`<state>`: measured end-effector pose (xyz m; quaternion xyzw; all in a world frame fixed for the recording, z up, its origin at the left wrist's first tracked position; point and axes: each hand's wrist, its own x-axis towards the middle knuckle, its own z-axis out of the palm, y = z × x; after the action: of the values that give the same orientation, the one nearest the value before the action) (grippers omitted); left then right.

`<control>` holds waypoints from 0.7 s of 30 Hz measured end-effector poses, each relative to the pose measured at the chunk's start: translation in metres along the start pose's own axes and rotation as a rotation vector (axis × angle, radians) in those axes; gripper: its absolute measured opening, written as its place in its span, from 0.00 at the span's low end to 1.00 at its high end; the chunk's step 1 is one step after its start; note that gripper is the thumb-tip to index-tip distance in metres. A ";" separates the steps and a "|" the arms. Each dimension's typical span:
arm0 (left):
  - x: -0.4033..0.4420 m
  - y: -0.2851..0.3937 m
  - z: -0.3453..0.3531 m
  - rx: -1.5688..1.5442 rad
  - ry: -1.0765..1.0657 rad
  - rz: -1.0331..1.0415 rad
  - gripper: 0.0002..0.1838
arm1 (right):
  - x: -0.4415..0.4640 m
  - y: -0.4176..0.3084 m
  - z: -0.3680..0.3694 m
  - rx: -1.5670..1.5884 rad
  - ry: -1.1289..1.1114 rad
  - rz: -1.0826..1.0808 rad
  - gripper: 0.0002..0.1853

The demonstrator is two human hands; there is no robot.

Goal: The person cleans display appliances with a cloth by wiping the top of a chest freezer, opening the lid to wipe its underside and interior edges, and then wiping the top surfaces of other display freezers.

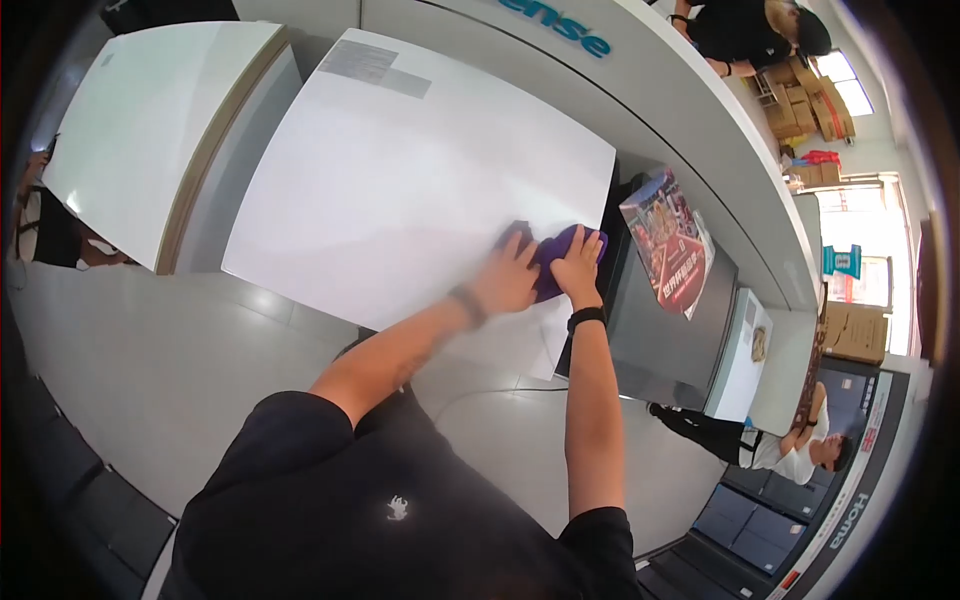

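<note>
A bunched purple cloth (548,282) lies against the glossy white top (400,160) of a large box-shaped unit, near its right edge. My right hand (578,270) presses on the cloth, its fingers bent over the bright purple part. Beside it, my left hand (503,278) grips the darker left end of the cloth; motion blurs this hand slightly. The two hands are close together. Grey rectangular label patches (372,70) mark the far left corner of the white top. Whatever lies under my palms is hidden.
Left stands another white-topped unit (150,130); right is a dark grey unit (660,335) with a red printed leaflet (672,245). A cable (500,392) runs along the floor. One person (755,35) is at upper right, another (800,445) at right.
</note>
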<state>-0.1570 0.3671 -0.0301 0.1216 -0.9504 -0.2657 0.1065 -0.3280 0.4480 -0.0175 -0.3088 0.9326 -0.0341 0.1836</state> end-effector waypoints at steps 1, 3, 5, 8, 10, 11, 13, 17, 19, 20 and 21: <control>-0.001 -0.002 -0.001 0.000 -0.019 0.013 0.24 | 0.003 0.002 0.002 -0.014 0.003 0.004 0.49; -0.004 -0.006 0.002 -0.054 0.024 0.054 0.24 | 0.002 0.003 0.004 -0.045 0.019 0.000 0.49; -0.010 -0.012 0.005 -0.067 0.070 0.072 0.23 | 0.003 -0.001 0.003 -0.056 0.010 0.030 0.49; -0.027 -0.017 0.001 -0.043 0.119 0.038 0.22 | -0.014 -0.018 0.000 -0.084 0.005 0.012 0.48; -0.042 -0.014 -0.012 -0.036 0.117 -0.013 0.21 | -0.029 -0.024 0.005 -0.128 0.024 -0.046 0.48; -0.053 -0.012 -0.015 -0.018 0.115 -0.040 0.20 | -0.041 -0.029 0.010 -0.123 0.029 -0.085 0.47; -0.078 -0.017 -0.026 0.028 0.122 -0.089 0.18 | -0.062 -0.041 0.027 -0.139 0.050 -0.137 0.47; -0.152 -0.028 -0.065 0.182 0.186 -0.094 0.17 | -0.113 -0.077 0.056 -0.106 0.077 -0.197 0.46; -0.192 -0.043 -0.066 0.048 0.298 -0.260 0.17 | -0.141 -0.098 0.073 -0.053 0.106 -0.241 0.45; -0.210 -0.050 -0.067 0.071 0.320 -0.297 0.17 | -0.155 -0.108 0.080 -0.026 0.120 -0.263 0.45; -0.224 -0.057 -0.071 0.096 0.345 -0.326 0.17 | -0.168 -0.117 0.090 -0.029 0.169 -0.311 0.43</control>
<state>0.0837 0.3507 -0.0319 0.3221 -0.8974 -0.2092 0.2172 -0.1048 0.4573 -0.0271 -0.4481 0.8861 -0.0747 0.0924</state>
